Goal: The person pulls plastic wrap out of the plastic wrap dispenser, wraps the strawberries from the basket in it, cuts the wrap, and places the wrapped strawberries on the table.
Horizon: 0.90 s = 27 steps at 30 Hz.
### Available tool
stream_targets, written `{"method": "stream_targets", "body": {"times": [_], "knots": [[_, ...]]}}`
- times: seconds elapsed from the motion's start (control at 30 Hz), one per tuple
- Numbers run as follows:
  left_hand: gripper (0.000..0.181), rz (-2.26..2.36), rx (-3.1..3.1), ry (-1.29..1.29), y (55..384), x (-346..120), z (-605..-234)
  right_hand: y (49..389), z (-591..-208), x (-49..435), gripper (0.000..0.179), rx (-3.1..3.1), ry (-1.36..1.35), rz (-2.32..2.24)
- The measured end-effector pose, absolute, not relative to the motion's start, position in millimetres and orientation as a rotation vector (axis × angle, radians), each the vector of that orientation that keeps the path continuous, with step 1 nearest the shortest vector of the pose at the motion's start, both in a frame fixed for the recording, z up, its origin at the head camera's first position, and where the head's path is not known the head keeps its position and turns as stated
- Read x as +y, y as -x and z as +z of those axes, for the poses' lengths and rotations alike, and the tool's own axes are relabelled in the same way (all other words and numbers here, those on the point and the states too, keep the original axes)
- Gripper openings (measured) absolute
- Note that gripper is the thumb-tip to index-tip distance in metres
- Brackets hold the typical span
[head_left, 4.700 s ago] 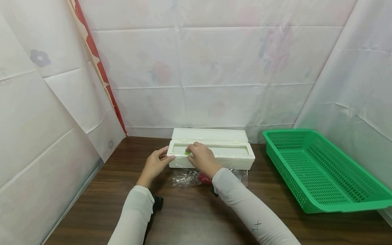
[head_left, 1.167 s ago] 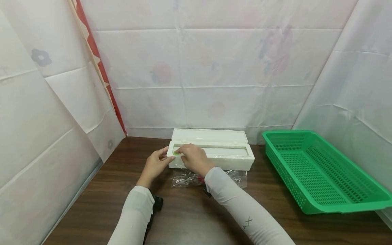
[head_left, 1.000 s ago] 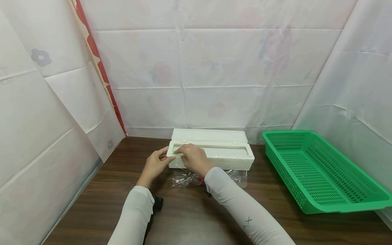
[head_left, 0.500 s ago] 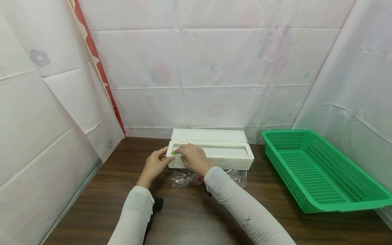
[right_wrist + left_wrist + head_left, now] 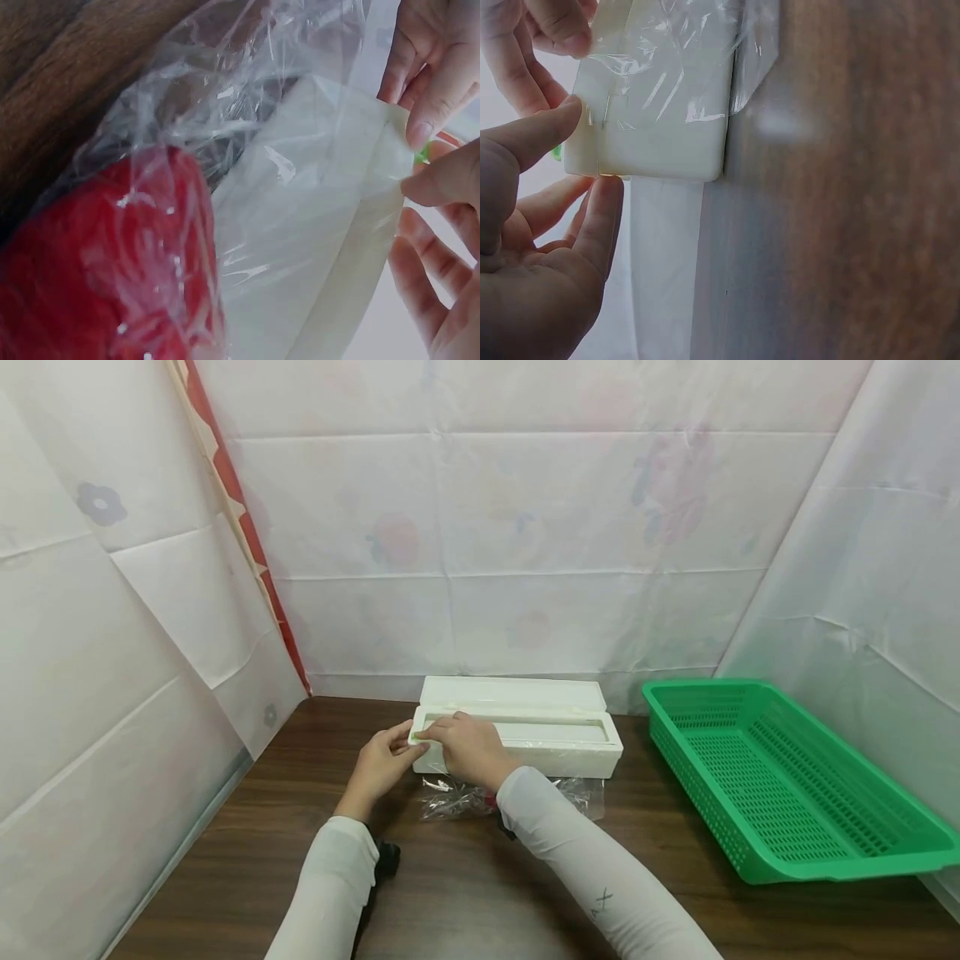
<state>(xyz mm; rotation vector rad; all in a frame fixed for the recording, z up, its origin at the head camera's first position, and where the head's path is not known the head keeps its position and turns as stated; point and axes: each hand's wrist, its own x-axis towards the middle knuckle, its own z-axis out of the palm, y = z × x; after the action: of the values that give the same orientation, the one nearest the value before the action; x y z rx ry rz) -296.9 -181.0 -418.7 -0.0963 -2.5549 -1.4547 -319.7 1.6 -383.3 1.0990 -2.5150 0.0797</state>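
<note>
A long white cling film dispenser (image 5: 551, 758) lies on the table, lid (image 5: 513, 693) raised at the back. Clear film (image 5: 285, 165) hangs over its front. My left hand (image 5: 380, 768) grips the dispenser's left end, thumb at the front top edge and fingers at the end face. My right hand (image 5: 474, 750) pinches the small green slide cutter (image 5: 422, 154) at the left end of the top edge, close to the left thumb. The right fingers mostly hide the cutter. Below my right wrist, a red thing (image 5: 120, 262) sits under the clear film, its kind unclear.
A green perforated plastic basket (image 5: 772, 870) stands to the right of the dispenser. The brown wooden table (image 5: 442, 893) meets sheet-covered walls (image 5: 517, 627) at the back and both sides.
My right hand has slid leftward along the dispenser with the green cutter, from left of the middle to the left end. My left hand has stayed at that end.
</note>
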Motion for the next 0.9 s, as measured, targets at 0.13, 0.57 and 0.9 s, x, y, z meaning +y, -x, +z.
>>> {"method": "stream_targets", "body": {"times": [0.13,0.57,0.9], "knots": [[0.061,-1.453,-2.544,0.097,295,-180,-418,318,-383,1,0.047,-2.523,-1.106,0.078],[0.062,-1.456,-2.565,0.141,299,-182,-421,319,-366,15,0.047,-2.732,-1.09,0.618],[0.072,-1.462,-2.63,0.171,297,-187,-417,318,-354,55,0.046,-2.535,-1.032,1.126]]}}
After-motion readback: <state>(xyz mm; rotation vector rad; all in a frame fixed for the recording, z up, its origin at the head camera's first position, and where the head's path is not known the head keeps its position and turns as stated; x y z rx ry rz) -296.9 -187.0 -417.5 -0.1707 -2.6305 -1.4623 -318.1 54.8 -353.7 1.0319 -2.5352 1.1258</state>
